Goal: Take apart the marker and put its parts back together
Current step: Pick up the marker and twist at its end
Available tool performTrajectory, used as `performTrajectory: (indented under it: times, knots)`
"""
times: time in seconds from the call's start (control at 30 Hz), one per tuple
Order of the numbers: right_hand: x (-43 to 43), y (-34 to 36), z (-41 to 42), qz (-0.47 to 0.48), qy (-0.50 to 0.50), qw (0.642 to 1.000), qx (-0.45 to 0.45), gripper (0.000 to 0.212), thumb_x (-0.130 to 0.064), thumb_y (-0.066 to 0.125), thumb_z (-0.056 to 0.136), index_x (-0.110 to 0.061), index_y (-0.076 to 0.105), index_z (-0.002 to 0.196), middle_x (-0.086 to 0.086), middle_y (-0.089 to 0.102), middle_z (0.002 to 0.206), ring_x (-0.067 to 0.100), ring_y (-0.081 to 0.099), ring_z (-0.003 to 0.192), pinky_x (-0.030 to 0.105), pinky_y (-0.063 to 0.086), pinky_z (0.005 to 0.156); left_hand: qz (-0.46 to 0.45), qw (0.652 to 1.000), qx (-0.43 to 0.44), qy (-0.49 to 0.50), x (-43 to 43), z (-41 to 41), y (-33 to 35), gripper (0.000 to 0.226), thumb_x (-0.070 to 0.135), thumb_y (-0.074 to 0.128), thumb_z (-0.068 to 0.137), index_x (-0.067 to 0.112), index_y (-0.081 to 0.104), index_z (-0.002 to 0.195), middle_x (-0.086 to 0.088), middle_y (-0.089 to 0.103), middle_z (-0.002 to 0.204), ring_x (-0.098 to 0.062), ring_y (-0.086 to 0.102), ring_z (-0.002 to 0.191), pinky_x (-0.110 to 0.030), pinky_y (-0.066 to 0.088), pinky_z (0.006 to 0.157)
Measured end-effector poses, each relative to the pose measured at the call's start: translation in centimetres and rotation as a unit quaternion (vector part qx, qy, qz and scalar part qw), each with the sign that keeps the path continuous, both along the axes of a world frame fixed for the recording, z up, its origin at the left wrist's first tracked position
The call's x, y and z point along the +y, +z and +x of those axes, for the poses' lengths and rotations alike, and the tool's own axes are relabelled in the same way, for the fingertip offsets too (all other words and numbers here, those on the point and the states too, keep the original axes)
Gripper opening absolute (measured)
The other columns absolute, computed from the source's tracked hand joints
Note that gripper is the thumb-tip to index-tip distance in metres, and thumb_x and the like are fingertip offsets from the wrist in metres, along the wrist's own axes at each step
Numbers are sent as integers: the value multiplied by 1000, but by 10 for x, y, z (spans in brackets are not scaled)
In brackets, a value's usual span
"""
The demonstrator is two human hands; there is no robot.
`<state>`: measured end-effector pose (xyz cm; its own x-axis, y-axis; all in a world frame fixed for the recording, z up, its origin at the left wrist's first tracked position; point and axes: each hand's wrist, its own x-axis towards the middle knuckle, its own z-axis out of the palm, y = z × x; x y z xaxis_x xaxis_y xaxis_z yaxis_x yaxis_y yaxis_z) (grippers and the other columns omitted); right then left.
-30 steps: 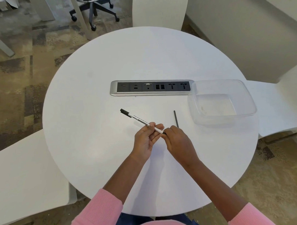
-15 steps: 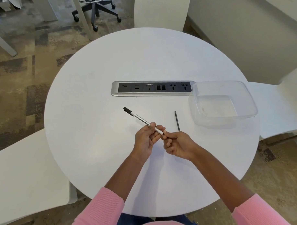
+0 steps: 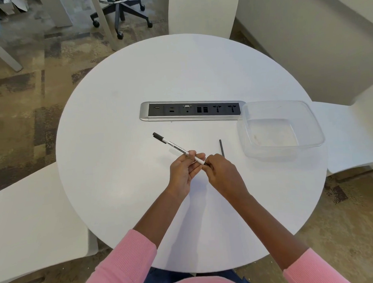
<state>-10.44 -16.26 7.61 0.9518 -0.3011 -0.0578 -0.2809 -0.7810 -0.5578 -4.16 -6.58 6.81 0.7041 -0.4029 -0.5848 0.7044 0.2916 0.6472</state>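
My left hand (image 3: 183, 172) holds the white marker barrel (image 3: 175, 147) near its lower end, so the barrel slants up to the left with its black cap at the far tip. The fingertips of my right hand (image 3: 221, 175) pinch the small black end piece (image 3: 206, 163) at the barrel's lower end. A thin black rod (image 3: 221, 147), a loose part of the marker, lies on the white round table (image 3: 118, 165) just beyond my right hand.
A clear plastic container (image 3: 282, 127) stands on the table at the right. A silver socket strip (image 3: 191, 110) is set into the tabletop's middle. White chairs surround the table, and an office chair base stands on the carpet behind it.
My right hand drew back slightly from the barrel's end half a second ago, then came back against it. The marker's capped tip has dipped a little. The rod stays put.
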Motion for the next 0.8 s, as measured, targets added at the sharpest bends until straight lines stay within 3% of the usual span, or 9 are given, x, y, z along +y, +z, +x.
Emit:
performTrajectory:
  times: [0.07, 0.17, 0.33, 0.47, 0.53, 0.6, 0.8]
  knots:
    - [0, -2, 0, -18, 5, 1000, -4, 23, -17, 44, 94, 2, 56, 88, 17, 54, 79, 22, 41, 66, 34, 35, 59, -5, 1000, 7, 2, -1, 1, 0, 17, 10, 47, 95, 8, 58, 82, 2, 73, 63, -8, 69, 58, -18, 57, 61]
    - [1, 0, -1, 21, 3, 1000, 2, 24, -16, 43, 94, -1, 54, 79, 8, 47, 68, 22, 39, 65, 29, 29, 59, -7, 1000, 21, 4, 0, 2, 1, 18, 8, 46, 95, 7, 58, 81, 0, 72, 62, -9, 69, 56, -17, 57, 58]
    - [1, 8, 5, 187, -60, 980, 30, 26, -15, 48, 91, -4, 55, 68, 0, 45, 55, 16, 40, 53, 26, 30, 53, -4, 1000, 22, 8, 0, 6, 1, 21, 7, 46, 95, 5, 57, 78, -1, 70, 58, -10, 68, 54, -18, 56, 56]
    - [1, 9, 13, 341, -134, 929, 56, 38, -18, 50, 90, -12, 50, 53, -3, 37, 43, 8, 30, 39, 20, 26, 43, 0, 1000, 9, 4, 0, 10, 3, 23, 6, 44, 95, 7, 57, 76, 1, 69, 56, -10, 68, 55, -19, 57, 57]
    - [-1, 9, 15, 446, -170, 875, 86, 39, -20, 49, 91, -13, 48, 52, -8, 34, 38, 9, 26, 37, 16, 23, 38, 0, 1000, 4, 0, -1, 12, 5, 24, 6, 44, 95, 7, 56, 74, 1, 68, 55, -11, 66, 52, -19, 56, 55]
    - [-2, 10, 16, 556, -203, 798, 115, 39, -21, 44, 93, -13, 46, 55, -10, 30, 36, 5, 22, 32, 14, 19, 33, 3, 1000, -2, -3, -2, 12, 6, 26, 7, 44, 95, 6, 56, 73, 0, 68, 55, -12, 65, 49, -18, 55, 53]
    - [-6, 11, 16, 795, -275, 521, 146, 41, -16, 31, 95, -11, 41, 56, -6, 28, 30, 5, 25, 22, 12, 17, 23, 4, 1000, -3, -11, -5, 12, 6, 24, 8, 45, 95, 7, 57, 75, 3, 68, 56, -9, 68, 56, -18, 56, 59]
